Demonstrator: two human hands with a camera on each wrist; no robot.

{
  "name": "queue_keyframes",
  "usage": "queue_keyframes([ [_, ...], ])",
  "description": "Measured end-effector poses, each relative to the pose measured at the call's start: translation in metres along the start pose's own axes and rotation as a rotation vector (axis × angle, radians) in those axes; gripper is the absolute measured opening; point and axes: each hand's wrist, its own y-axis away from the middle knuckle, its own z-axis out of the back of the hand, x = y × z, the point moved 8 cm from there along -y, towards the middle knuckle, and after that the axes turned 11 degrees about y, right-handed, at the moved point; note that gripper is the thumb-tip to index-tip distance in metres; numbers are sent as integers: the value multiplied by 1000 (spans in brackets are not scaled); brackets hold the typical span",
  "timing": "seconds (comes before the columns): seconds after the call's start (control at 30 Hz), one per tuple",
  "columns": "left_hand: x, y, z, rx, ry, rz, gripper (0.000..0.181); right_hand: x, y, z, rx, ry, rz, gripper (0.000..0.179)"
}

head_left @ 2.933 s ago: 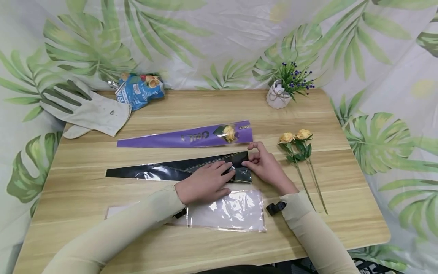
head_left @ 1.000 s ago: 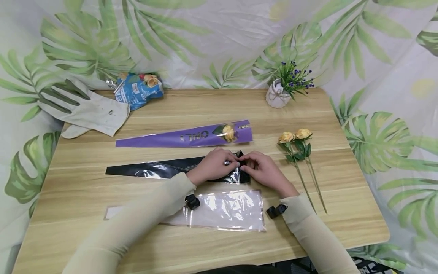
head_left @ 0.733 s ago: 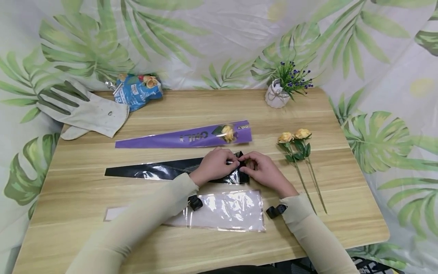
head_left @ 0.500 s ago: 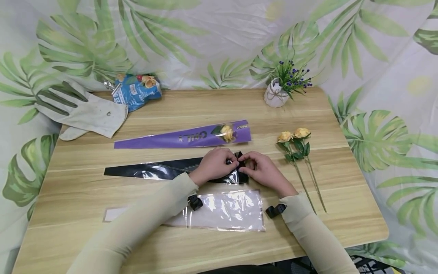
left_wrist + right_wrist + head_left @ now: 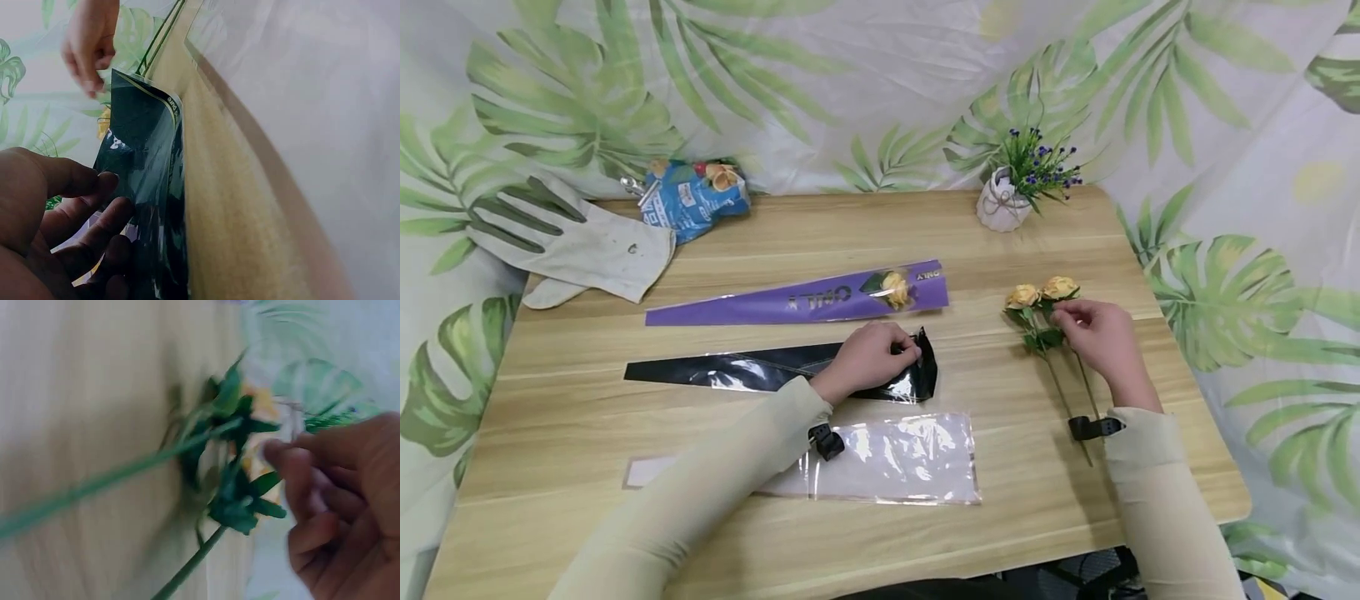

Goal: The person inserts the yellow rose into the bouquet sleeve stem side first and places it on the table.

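Note:
My left hand point(image 5: 871, 360) pinches the upper edge of a black flower sleeve point(image 5: 760, 367) near its wide right end. In the left wrist view, the black sleeve point(image 5: 144, 137) stands bulged out at its mouth, with the thumb and a fingertip on its edge. Two artificial yellow roses, one left point(image 5: 1022, 297) and one right point(image 5: 1060, 288), lie side by side on the right. At their leaves is my right hand point(image 5: 1101, 337), fingers loosely bent. The right wrist view is blurred; there the fingertips sit close to the green leaves point(image 5: 234, 500), with no grip visible.
A purple sleeve point(image 5: 760, 302) holding a yellow rose lies behind the black one. Clear film sleeves point(image 5: 910, 458) lie in front. Work gloves point(image 5: 602, 250), a blue packet point(image 5: 696, 200) and a potted plant point(image 5: 1003, 204) stand along the back of the wooden table point(image 5: 1000, 533).
My right hand has let go of the black sleeve's mouth and moved right to the roses. The left hand stays on the sleeve, whose end now stands bulged. The head view has shifted slightly.

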Motion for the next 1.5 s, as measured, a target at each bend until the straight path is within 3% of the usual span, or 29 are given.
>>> queue_keyframes([
  [0.1,0,1,0,7,-8,9,18,-2,-6,-13,147,183,71,28],
  [0.27,-2,-1,-2,24,-6,23,19,1,-10,-28,280,242,83,31],
  [0.33,-1,-1,-2,24,-8,28,19,3,-12,-31,324,199,71,32],
  [0.4,0,0,-1,19,-9,37,19,7,-13,-33,365,87,36,32],
  [0.5,2,2,1,15,-2,49,19,14,-13,-29,391,-205,-29,29],
  [0.6,1,3,2,12,17,51,19,26,-10,-16,342,-641,-50,19],
  [0.7,1,3,3,5,45,53,18,40,-6,1,263,-1058,2,9],
  [0.77,1,3,3,3,63,53,17,45,-3,13,196,-1236,41,6],
  [0.83,1,3,2,3,73,51,17,47,0,22,106,-1323,63,5],
  [0.97,2,3,2,-4,78,58,17,47,6,31,-50,-1320,69,8],
  [1.13,4,5,1,-13,104,64,16,43,19,32,-216,-1118,21,25],
  [1.23,3,6,0,-12,116,46,16,35,29,25,-296,-1080,-43,29],
  [1.33,1,7,1,-20,118,26,17,27,36,7,-301,-1148,-113,26],
  [1.5,-2,7,2,-48,100,2,18,21,43,-29,-228,-1282,-231,24],
])
